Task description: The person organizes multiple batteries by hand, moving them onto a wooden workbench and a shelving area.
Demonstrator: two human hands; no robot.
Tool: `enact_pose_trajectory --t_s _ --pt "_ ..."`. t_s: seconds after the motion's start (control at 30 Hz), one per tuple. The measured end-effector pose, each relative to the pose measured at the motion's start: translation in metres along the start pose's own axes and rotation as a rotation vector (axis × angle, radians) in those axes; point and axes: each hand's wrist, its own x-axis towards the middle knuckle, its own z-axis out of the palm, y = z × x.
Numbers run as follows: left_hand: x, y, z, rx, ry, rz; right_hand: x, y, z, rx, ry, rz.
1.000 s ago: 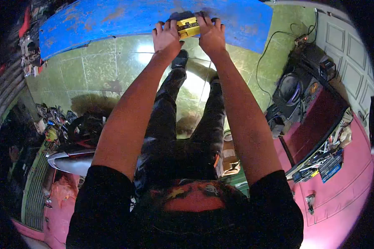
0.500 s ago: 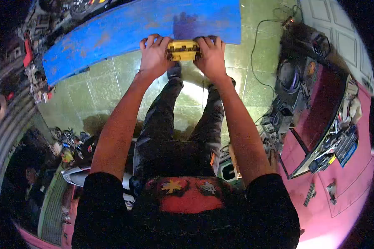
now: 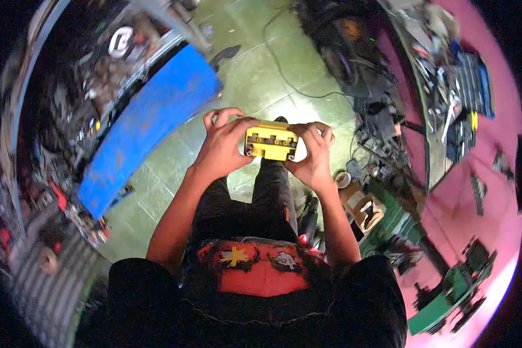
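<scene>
Between my two hands I hold a small yellow case [image 3: 279,152], box-shaped, with dark slots and small fittings along the side that shows. My left hand [image 3: 220,148] grips its left end, thumb below and fingers over the top. Around the right end closes my right hand [image 3: 312,158], its fingers bent and partly hiding the corner. The case is in the air in front of my body, above my legs and the tiled floor. What is inside it cannot be seen.
A long blue board [image 3: 151,110] with worn patches lies at the left, beside cluttered tools and parts. A cable [image 3: 284,78] runs over the green tiles. To the right are a tool-laden shelf [image 3: 446,98], an open cardboard box [image 3: 362,211] and green metal parts [image 3: 441,313].
My view has turned to the right, so the blue board now lies at the left. Both hands have brought the yellow case away from the board and closer to my body.
</scene>
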Motion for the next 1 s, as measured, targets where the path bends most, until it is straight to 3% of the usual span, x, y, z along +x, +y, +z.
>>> enact_pose_trajectory --t_s 0.23,0.5,1.0 --pt "0.13 0.132 0.04 -0.064 -0.18 0.39 -0.06 0.054 -0.137 -0.092 0.314 0.227" --pt "0.195 0.217 0.081 -0.071 -0.293 0.646 -0.105 0.077 -0.204 -0.15 0.52 0.412" --pt "0.266 0.224 0.062 -0.098 -0.436 0.719 -0.065 0.063 -0.216 -0.152 0.599 0.571"
